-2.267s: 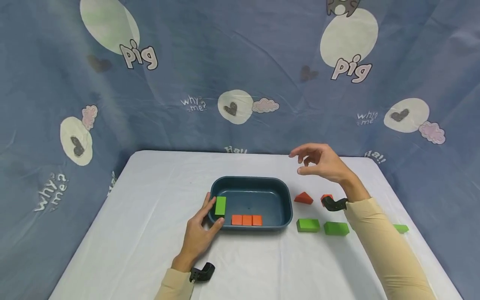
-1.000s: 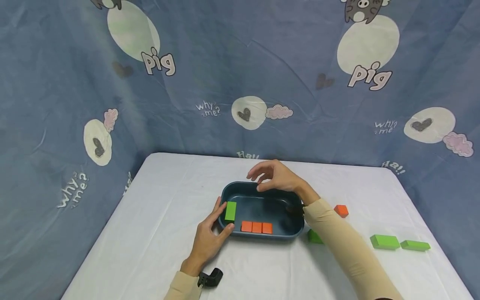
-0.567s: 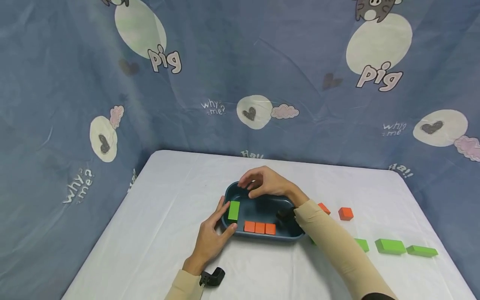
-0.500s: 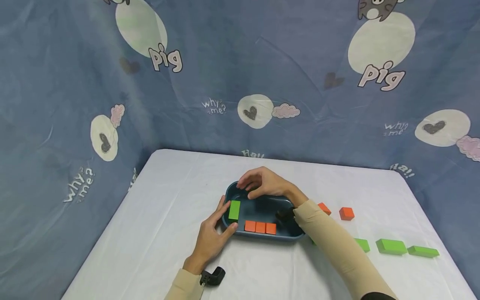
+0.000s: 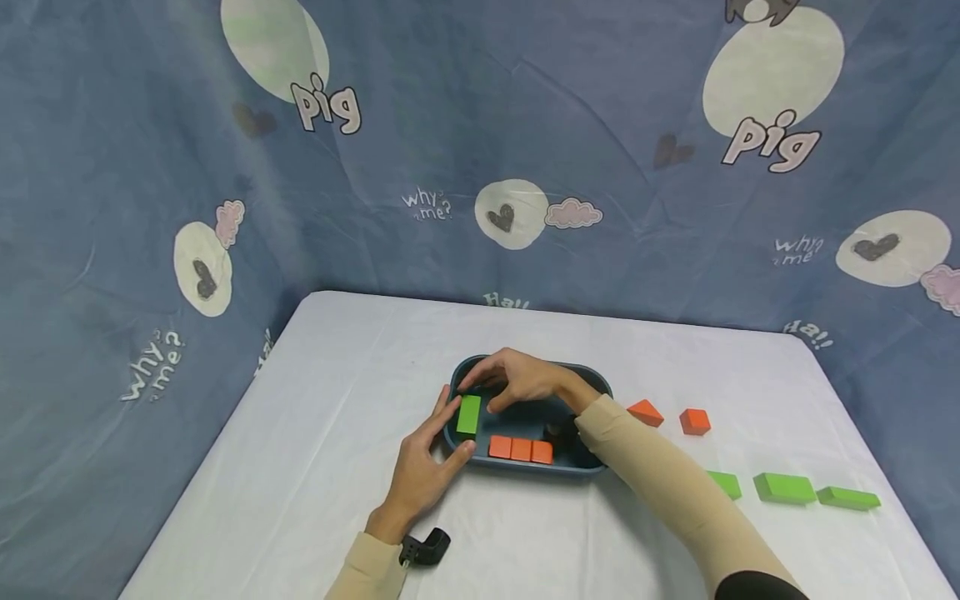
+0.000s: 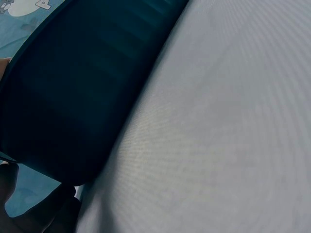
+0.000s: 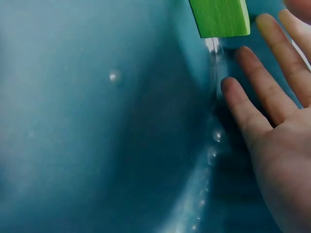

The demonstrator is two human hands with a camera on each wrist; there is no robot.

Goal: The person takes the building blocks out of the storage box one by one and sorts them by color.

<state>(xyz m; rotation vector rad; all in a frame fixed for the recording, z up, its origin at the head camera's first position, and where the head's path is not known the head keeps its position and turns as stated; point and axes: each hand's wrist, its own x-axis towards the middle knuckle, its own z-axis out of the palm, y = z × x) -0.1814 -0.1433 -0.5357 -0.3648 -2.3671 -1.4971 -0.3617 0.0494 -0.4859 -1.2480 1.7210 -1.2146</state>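
A dark teal tray sits on the white cloth. Inside it, a green rectangular block stands against the left wall, and three orange blocks line the near wall. My left hand rests at the tray's left end, thumb by the near corner, straight forefinger over the rim close to the green block. My right hand reaches down into the tray from the far side, fingertips by the green block's far end. In the right wrist view its fingers are extended, beside the block with nothing held.
On the cloth right of the tray lie a red-orange triangular block, an orange block and several green blocks, one partly hidden by the right sleeve. A blue patterned curtain stands behind the table.
My right hand has come left from above the table's right side and down into the tray, up to the green block. My left hand keeps its place at the tray's end.
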